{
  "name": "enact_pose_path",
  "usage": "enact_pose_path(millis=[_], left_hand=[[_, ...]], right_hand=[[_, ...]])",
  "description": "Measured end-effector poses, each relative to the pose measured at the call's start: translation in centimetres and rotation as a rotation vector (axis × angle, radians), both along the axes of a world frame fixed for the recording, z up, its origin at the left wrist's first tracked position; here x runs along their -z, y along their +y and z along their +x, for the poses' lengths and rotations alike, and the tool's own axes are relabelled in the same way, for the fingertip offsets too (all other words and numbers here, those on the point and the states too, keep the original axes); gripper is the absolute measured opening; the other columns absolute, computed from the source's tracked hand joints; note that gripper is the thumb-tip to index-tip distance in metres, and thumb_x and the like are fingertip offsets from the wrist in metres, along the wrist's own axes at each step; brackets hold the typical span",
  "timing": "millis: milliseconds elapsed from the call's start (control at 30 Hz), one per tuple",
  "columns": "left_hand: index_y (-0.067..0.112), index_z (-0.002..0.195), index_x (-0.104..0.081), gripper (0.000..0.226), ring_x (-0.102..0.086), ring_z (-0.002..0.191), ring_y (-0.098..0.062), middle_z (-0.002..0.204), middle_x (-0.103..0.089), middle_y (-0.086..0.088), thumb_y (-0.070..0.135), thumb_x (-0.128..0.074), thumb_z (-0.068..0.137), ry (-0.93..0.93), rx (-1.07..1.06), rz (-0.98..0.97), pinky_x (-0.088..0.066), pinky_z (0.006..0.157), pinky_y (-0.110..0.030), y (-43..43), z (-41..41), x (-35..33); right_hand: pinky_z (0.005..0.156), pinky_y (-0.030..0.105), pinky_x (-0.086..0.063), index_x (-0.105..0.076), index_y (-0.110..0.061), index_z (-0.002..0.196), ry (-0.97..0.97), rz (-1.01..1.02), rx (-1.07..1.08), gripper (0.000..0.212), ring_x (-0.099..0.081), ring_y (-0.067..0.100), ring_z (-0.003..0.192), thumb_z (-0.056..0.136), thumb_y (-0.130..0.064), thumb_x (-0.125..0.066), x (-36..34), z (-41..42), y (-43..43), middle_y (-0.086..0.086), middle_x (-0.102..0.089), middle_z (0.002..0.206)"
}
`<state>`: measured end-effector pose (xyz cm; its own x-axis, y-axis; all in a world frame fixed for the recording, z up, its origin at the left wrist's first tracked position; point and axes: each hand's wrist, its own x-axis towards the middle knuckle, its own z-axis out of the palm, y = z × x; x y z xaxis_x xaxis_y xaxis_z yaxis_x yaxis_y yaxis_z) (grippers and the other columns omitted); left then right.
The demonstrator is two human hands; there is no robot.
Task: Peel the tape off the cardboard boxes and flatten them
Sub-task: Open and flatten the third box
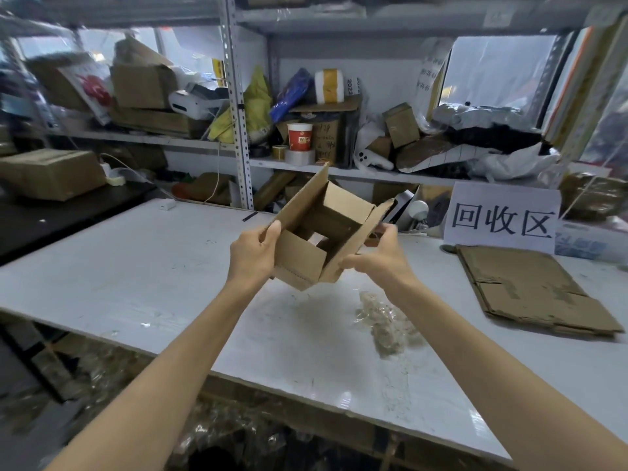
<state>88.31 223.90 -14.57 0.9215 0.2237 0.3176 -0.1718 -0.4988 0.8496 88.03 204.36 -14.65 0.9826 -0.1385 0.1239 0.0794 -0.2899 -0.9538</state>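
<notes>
The cardboard box (323,232) was held in the air between the two hands, above the white table (136,266) and touching nothing else. Its flaps stood open. A pale patch showed through the middle, so the bottom was probably untaped and open too, though the view there was small.

The side walls ran from about 7 o'clock, near the person, to 1 o'clock, towards the shelves. That was the box's long axis in this view.

The left hand (253,253) gripped the left wall at the box's 9 o'clock, with the thumb up against the wall edge. The right hand (377,256) pinched the right wall at about 4 o'clock, near the lower corner. The hands were apart, each clamped on its own side, and neither was clearly nearer.

With opposite walls held, collapsing the box would likely mean pushing those walls past each other along the 7-to-1 line.

A crumpled wad of peeled tape (387,321) lay on the table at 5 o'clock from the box. A stack of flattened cardboard (530,290) lay well apart at 3 to 4 o'clock.
</notes>
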Motion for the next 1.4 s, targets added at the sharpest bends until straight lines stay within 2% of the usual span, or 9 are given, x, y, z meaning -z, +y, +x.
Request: enact_pose_path(millis=[167, 400, 633, 733, 800, 1000, 1133, 1233, 1400], left_hand=[[0.019, 0.111, -0.061, 0.030, -0.057, 0.097, -0.022, 0.100, -0.059, -0.002, 0.041, -0.044, 0.101, -0.060, 0.121, 0.006, -0.050, 0.081, -0.033, 1.0, 0.6, -1.1], [0.014, 0.119, -0.068, 0.036, -0.059, 0.106, -0.024, 0.109, -0.065, -0.005, 0.038, -0.054, 0.097, -0.107, 0.244, 0.039, -0.052, 0.087, -0.031, 0.5, 1.0, -1.4], [0.021, 0.145, -0.032, 0.102, -0.051, 0.124, -0.024, 0.140, -0.048, -0.005, 0.042, -0.090, 0.063, 0.089, 0.075, -0.167, -0.049, 0.100, -0.038, -2.2, 1.4, -0.5], [0.016, 0.133, -0.043, 0.089, -0.053, 0.117, -0.021, 0.129, -0.055, -0.004, 0.032, -0.093, 0.062, 0.064, 0.024, -0.128, -0.051, 0.094, -0.033, -2.8, 1.9, -0.8], [0.016, 0.127, -0.048, 0.078, -0.052, 0.110, -0.016, 0.122, -0.057, -0.002, 0.024, -0.093, 0.064, 0.036, -0.001, -0.110, -0.051, 0.090, -0.031, -2.8, 2.3, -0.7], [0.015, 0.137, -0.046, 0.065, -0.049, 0.122, -0.023, 0.133, -0.054, -0.007, -0.002, -0.070, 0.079, 0.098, 0.127, -0.265, -0.052, 0.097, -0.038, -1.3, 2.8, -0.2], [0.014, 0.130, -0.048, 0.067, -0.048, 0.124, -0.023, 0.131, -0.055, -0.006, -0.007, -0.060, 0.067, 0.094, 0.290, -0.406, -0.052, 0.085, -0.028, -0.1, 2.2, -0.8], [0.014, 0.115, -0.051, 0.060, -0.055, 0.117, -0.022, 0.118, -0.061, -0.005, 0.005, -0.049, 0.055, 0.115, 0.464, -0.601, -0.050, 0.080, -0.026, 0.7, 1.9, -1.2], [0.010, 0.095, -0.053, 0.031, -0.058, 0.110, -0.032, 0.112, -0.064, -0.011, 0.032, -0.051, 0.075, 0.144, 0.387, -0.800, -0.050, 0.087, -0.039, 0.7, 2.1, -0.8]], right_hand=[[0.096, 0.030, -0.035, -0.037, -0.012, 0.140, -0.332, -0.411, 0.277, 0.092, -0.037, 0.024, 0.126, 0.067, -0.047, -0.081, -3.3, 0.8, -2.1, 0.008, -0.039, 0.136], [0.075, 0.035, -0.047, -0.048, -0.015, 0.115, -0.210, -0.728, 0.188, 0.075, -0.054, 0.024, 0.101, 0.060, -0.048, -0.085, -2.9, 1.2, -2.6, 0.004, -0.057, 0.111], [0.067, 0.034, -0.059, -0.063, -0.010, 0.105, -0.160, -0.386, 0.157, 0.043, -0.066, 0.022, 0.082, 0.066, -0.016, -0.079, -1.6, 1.6, -3.3, 0.005, -0.069, 0.089], [0.065, 0.037, -0.060, -0.063, -0.013, 0.106, -0.155, -0.295, 0.080, 0.034, -0.067, 0.021, 0.080, 0.073, -0.013, -0.073, -1.6, 1.3, -3.7, 0.008, -0.070, 0.092], [0.060, 0.024, -0.054, -0.061, -0.010, 0.111, -0.170, -0.294, 0.040, 0.032, -0.063, 0.022, 0.085, 0.079, -0.010, -0.066, -1.9, 1.1, -3.8, 0.010, -0.069, 0.099], [0.063, 0.015, -0.043, -0.056, -0.011, 0.125, -0.166, -0.206, -0.050, 0.041, -0.055, 0.019, 0.095, 0.086, 0.002, -0.051, -1.8, 0.6, -4.2, 0.007, -0.063, 0.108], [0.062, 0.020, -0.040, -0.060, -0.016, 0.089, -0.169, -0.021, -0.051, 0.036, -0.049, 0.014, 0.078, 0.086, 0.012, -0.037, -1.9, 0.3, -4.7, 0.003, -0.058, 0.078], [0.063, 0.014, -0.045, -0.061, -0.015, 0.096, -0.150, 0.125, -0.089, 0.029, -0.053, 0.012, 0.078, 0.081, -0.001, -0.040, -1.8, -0.1, -4.9, 0.001, -0.062, 0.082], [0.079, 0.035, -0.046, -0.060, -0.013, 0.101, -0.068, 0.368, -0.071, 0.040, -0.058, 0.023, 0.099, 0.084, -0.046, -0.047, -1.6, 0.4, -5.3, 0.005, -0.064, 0.105]])
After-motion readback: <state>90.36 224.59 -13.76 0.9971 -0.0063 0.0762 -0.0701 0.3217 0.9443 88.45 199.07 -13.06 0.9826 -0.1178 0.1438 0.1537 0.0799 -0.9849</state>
